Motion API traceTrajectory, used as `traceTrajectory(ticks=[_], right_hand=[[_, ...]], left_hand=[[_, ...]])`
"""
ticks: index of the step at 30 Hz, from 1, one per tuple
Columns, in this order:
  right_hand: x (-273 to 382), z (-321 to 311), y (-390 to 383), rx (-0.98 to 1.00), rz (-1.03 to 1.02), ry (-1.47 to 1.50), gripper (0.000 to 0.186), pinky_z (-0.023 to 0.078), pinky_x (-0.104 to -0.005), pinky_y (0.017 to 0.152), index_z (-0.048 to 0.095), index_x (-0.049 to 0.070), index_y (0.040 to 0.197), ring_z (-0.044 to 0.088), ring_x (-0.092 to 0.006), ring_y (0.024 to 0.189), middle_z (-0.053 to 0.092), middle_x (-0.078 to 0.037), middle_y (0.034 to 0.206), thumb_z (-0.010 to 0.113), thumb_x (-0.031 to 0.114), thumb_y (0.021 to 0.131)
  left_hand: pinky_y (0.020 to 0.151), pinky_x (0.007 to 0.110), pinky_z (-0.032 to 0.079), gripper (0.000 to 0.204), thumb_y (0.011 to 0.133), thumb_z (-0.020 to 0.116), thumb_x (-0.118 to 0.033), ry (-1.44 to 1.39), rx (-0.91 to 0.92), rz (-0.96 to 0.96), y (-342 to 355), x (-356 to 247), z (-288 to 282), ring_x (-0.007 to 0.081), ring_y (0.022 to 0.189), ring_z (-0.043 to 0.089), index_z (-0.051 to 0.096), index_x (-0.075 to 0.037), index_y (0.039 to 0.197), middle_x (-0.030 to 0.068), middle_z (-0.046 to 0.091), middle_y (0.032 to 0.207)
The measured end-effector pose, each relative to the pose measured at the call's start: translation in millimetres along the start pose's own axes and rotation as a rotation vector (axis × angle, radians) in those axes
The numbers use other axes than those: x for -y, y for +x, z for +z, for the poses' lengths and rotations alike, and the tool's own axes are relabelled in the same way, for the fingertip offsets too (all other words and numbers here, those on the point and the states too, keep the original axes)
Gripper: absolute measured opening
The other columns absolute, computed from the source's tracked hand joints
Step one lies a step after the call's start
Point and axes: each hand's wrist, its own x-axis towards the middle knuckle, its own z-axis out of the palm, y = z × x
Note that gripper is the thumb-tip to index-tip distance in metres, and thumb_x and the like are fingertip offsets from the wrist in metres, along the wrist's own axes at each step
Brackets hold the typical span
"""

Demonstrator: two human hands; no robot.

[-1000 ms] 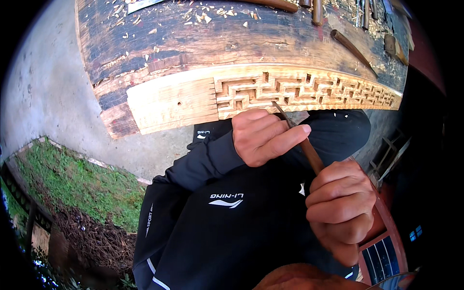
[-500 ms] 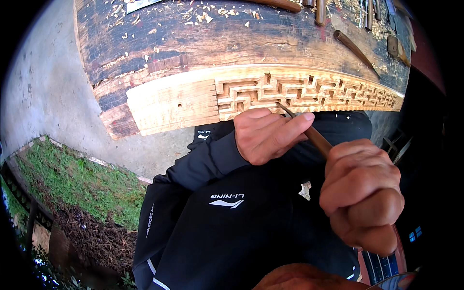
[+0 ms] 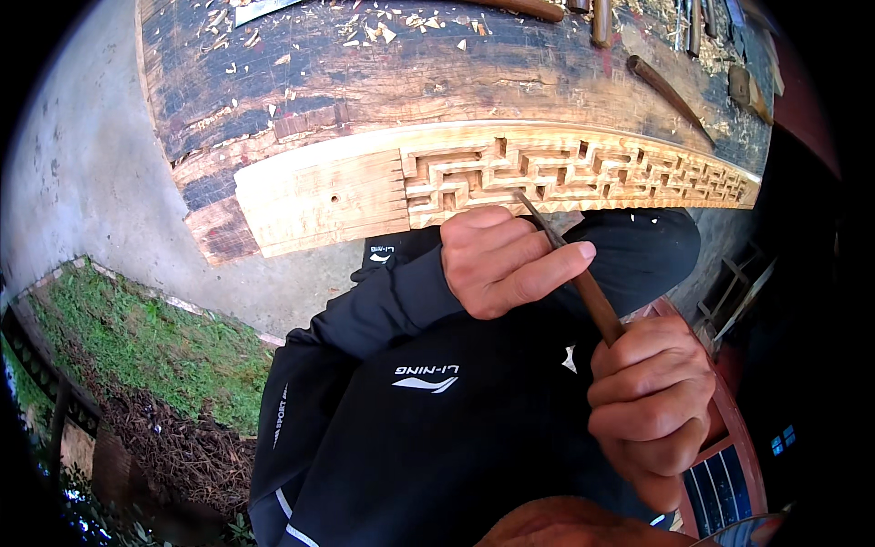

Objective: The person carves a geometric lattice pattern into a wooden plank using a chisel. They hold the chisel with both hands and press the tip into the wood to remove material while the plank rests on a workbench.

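Observation:
A long pale wooden board [image 3: 319,196] lies along the near edge of the workbench, its right part cut with a stepped, fret-like pattern and its left part plain with one small hole. My right hand [image 3: 652,401] is closed in a fist round the wooden handle of a carving chisel [image 3: 597,305]. Farther up the tool, my left hand [image 3: 510,264] pinches it near the blade, close to the board's front edge. The thin metal blade slants up and left, its tip at the carved grooves. Whether the tip touches the wood I cannot tell.
The scratched workbench [image 3: 365,87] carries scattered wood shavings [image 3: 383,32]. A wooden-handled tool [image 3: 670,96] and a mallet-like tool [image 3: 749,91] lie beyond the board's right half, with several more handles at the far edge. Grass [image 3: 146,337] lies at the lower left.
My right hand has moved down and slightly left, turning the chisel steeper and showing more of its handle. My left hand stays near the board, still gripping the chisel.

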Motion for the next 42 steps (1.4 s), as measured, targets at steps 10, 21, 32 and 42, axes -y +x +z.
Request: traceTrajectory(ticks=[10,21,32,42], right_hand=[[8,-1,6,-0.148,0.122,-0.032,0.063,0.041,-0.0259,0.040,0.055,0.009,0.075,0.059,-0.0155,0.045,0.071,-0.010,0.073,0.052,0.054,0.118],[7,0,22,-0.101,0.263,-0.192,0.057,0.039,-0.0250,0.041,0.048,0.014,0.081,0.052,-0.0109,0.040,0.066,-0.001,0.068,0.040,0.053,0.120],[-4,-7,33,-0.060,0.356,-0.136,0.040,0.040,-0.0262,0.041,0.049,0.014,0.085,0.051,-0.0120,0.040,0.066,-0.003,0.068,0.054,0.038,0.116],[-14,-6,-4,-0.036,0.000,0.054,0.062,0.043,-0.0320,0.042,0.056,0.005,0.075,0.062,-0.0222,0.049,0.071,-0.017,0.073,0.062,0.051,0.115]], left_hand=[[0.053,0.030,0.044,0.066,0.090,0.085,0.000,-0.007,-0.007,-0.045,1,-2,3,0.0180,0.059,0.066,0.059,-0.003,0.151,0.0044,0.073,0.080],[0.057,0.032,0.048,0.074,0.085,0.084,0.005,0.022,-0.011,-0.106,1,-4,4,0.0194,0.062,0.068,0.058,-0.002,0.154,0.0044,0.074,0.083],[0.057,0.032,0.050,0.063,0.088,0.085,0.006,0.033,-0.046,-0.159,3,-6,2,0.0211,0.063,0.069,0.064,0.005,0.147,0.0067,0.074,0.085],[0.053,0.033,0.047,0.056,0.084,0.090,0.003,0.045,0.004,-0.090,2,-6,-6,0.0218,0.059,0.067,0.067,0.004,0.135,0.0053,0.070,0.076]])
